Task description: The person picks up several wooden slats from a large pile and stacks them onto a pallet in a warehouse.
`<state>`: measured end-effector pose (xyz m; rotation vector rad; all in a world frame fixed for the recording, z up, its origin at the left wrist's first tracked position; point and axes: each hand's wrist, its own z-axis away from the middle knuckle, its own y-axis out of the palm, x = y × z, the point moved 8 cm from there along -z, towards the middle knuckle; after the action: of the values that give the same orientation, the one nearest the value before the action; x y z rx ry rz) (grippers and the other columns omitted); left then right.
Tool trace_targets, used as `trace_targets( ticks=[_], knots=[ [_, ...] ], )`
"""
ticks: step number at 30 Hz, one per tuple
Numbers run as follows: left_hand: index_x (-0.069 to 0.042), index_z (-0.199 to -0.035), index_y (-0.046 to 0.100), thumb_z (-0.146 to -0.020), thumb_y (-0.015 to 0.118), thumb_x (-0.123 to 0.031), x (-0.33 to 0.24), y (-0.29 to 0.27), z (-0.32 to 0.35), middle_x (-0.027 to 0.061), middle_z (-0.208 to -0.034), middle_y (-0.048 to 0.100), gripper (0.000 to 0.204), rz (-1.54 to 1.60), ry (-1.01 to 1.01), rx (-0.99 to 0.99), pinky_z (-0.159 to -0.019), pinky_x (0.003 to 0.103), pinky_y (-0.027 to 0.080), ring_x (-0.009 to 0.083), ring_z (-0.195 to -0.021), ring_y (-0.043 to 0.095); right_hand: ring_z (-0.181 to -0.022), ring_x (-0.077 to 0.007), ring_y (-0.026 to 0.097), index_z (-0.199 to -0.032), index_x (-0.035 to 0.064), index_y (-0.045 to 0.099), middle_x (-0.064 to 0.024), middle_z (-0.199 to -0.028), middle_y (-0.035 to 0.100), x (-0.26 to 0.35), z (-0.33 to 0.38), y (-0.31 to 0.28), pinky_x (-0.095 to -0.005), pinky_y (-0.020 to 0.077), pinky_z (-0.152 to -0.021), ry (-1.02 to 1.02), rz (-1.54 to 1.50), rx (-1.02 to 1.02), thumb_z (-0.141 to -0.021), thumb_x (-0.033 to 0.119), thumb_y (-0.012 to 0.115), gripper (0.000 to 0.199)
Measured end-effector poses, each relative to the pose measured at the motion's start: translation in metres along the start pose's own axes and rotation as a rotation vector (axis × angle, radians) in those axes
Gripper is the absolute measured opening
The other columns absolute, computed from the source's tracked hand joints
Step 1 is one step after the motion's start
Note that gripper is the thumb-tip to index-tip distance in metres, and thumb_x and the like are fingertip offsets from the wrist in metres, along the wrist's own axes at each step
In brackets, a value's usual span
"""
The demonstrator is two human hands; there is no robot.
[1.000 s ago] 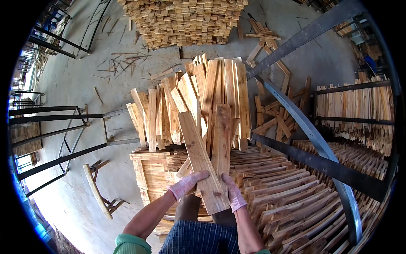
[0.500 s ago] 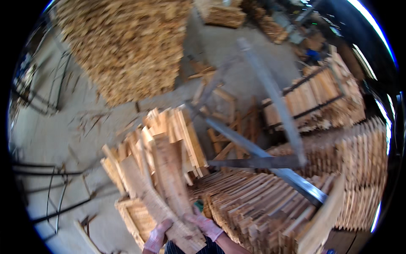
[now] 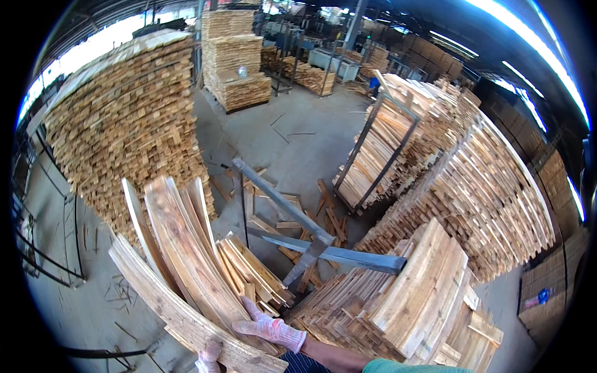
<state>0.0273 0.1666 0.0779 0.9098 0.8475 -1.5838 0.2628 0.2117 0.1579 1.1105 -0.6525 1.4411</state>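
Several long rough wooden boards fan up from the near edge at the lower left. My left hand (image 3: 210,355), in a stained pale work glove, is closed on the lower edge of the nearest wooden board (image 3: 165,303); part of this hand is hidden behind it. Over the near end of a broader wooden board (image 3: 180,242) lies my right hand (image 3: 267,326), gloved too, its fingers wrapped onto the wood and its thumb along the side. More upright boards (image 3: 252,267) stand just beyond my right hand.
A metal frame (image 3: 336,255) with crossing bars juts out ahead, beside a board stack (image 3: 416,292) at the near right. Tall lumber stacks rise at the left (image 3: 130,118) and right (image 3: 479,199). Wood scraps (image 3: 333,224) litter the concrete floor (image 3: 255,124).
The view has lifted, bringing the far hall in. The boards at my hands now lean more to the left, and my right hand sits further left on them.
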Motion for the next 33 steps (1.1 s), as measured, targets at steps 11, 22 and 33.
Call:
trace_targets(
  ticks=[11,22,33],
  knots=[
    [-0.005,-0.118,0.066,-0.091,0.067,-0.032,-0.209,0.123,0.037,0.0110,-0.103,0.075,0.039,-0.194,0.442,0.360,-0.078,0.036,0.055,0.0239,-0.087,0.068,-0.141,-0.0180,0.033,-0.162,0.0083,0.005,-0.0112,-0.153,0.037,0.170,0.195,-0.047,-0.0297,0.0288,-0.115,-0.479,-0.281,-0.401,-0.081,0.012,0.079,0.110],
    [-0.006,-0.129,0.064,-0.091,0.072,-0.035,-0.194,0.381,0.189,0.0095,-0.116,0.071,0.048,-0.224,0.189,1.344,-0.092,0.036,0.054,0.0227,-0.106,0.067,-0.131,-0.0195,0.045,-0.164,0.0112,0.000,-0.0112,-0.148,0.043,0.065,0.471,-0.085,-0.0329,0.0405,-0.108,-0.492,-0.409,-1.288,-0.082,0.016,0.078,0.113],
    [-0.005,-0.143,0.046,-0.084,0.082,-0.042,-0.039,0.495,0.265,0.0086,-0.129,0.061,0.079,-0.238,-0.449,1.440,-0.096,0.036,0.053,0.0192,-0.114,0.060,-0.130,-0.0282,0.051,-0.155,-0.0056,0.023,-0.0236,-0.143,0.049,-0.108,0.584,-0.170,-0.0362,0.0405,-0.110,0.036,-0.277,-1.392,-0.087,0.038,0.074,0.096]
  ],
)
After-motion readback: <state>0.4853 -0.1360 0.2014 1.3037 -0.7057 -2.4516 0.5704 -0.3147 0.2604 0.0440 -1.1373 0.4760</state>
